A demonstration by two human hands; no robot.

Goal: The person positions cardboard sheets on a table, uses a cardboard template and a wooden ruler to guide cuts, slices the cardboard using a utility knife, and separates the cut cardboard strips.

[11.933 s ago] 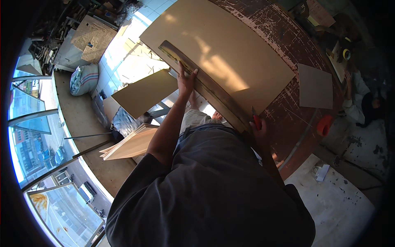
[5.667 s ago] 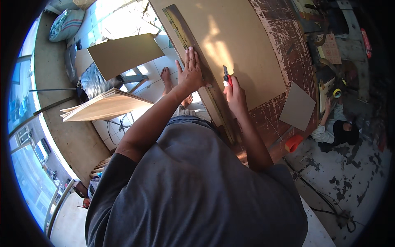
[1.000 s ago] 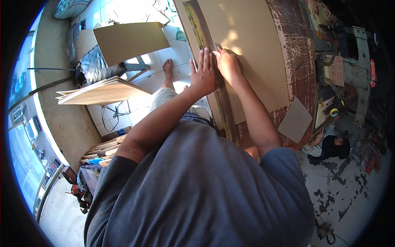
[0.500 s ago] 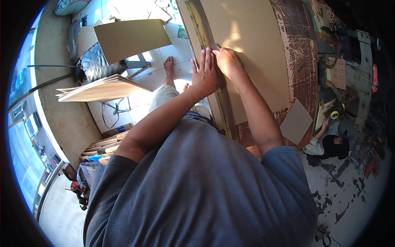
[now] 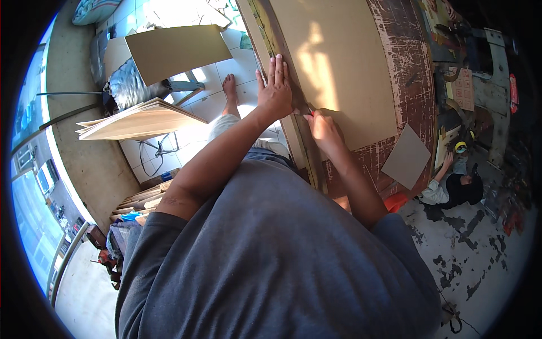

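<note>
A long worn straightedge bar (image 5: 270, 29) lies lengthwise along the left part of a large tan board (image 5: 353, 70). My left hand (image 5: 275, 95) presses flat on the bar, fingers stretched out and pointing away from me. Just to its right and nearer to me, my right hand (image 5: 327, 131) is closed around a small red tool (image 5: 313, 113), which looks like a cutter knife. Most of the tool is hidden in the fist, and its tip meets the bar's right edge. Beneath the board is a scratched brown tabletop (image 5: 411, 85).
A small grey-brown sheet (image 5: 406, 157) lies at the table's right edge. On the left stand a stack of thin boards (image 5: 141, 120) and a bent tan sheet (image 5: 178, 51). Beyond the table at right, a person (image 5: 460, 186) is low near the floor beside a metal frame (image 5: 498, 96).
My right hand has slid toward me along the bar with the red tool, away from the left fingertips. My left hand stays pressed on the bar, slightly shifted. My view has moved slightly.
</note>
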